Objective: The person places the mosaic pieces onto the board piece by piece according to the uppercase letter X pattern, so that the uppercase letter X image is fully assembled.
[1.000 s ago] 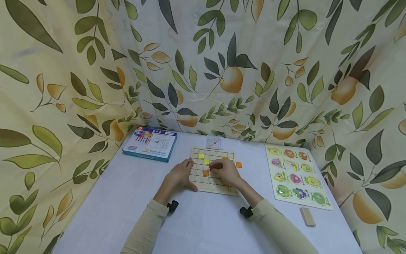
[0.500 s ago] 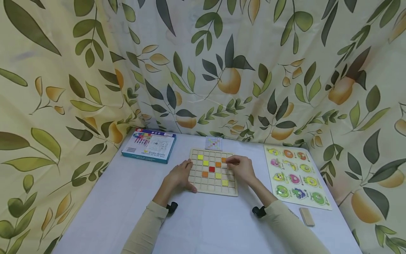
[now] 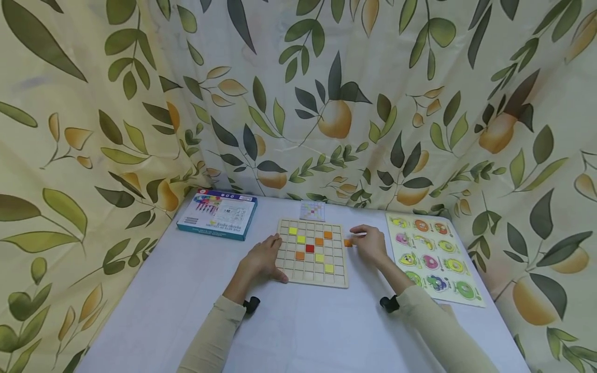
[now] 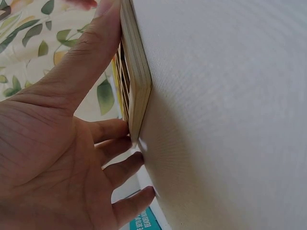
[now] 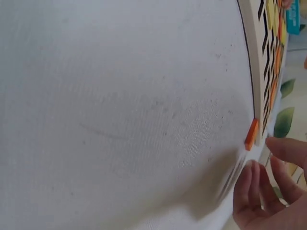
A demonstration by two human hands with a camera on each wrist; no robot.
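A wooden grid board [image 3: 291, 274] lies on the white table, with yellow, orange and one red tile [image 3: 310, 248] in its squares, in two crossing diagonals. My left hand [image 3: 263, 257] rests at its near left corner. In the left wrist view the thumb [image 4: 91, 52] lies along one edge of the board and the fingers touch the other side. My right hand [image 3: 370, 244] is just right of the board, fingertips close to a loose orange tile [image 3: 348, 242]. In the right wrist view that tile lies beside the board's edge, with thumb and fingers apart around it.
Behind the board lies a small pattern card [image 3: 312, 211]. A flat boxed set [image 3: 217, 214] stands at the back left. At right is a fruit picture board [image 3: 438, 298], and a small wooden block [image 3: 446, 309] is mostly hidden by the right sleeve. A leaf-patterned curtain [image 3: 261, 57] surrounds the table.
My right hand has moved from the board's middle, past its upper right squares, to the loose orange tile. The red tile and others it covered now show. The left hand stays put.
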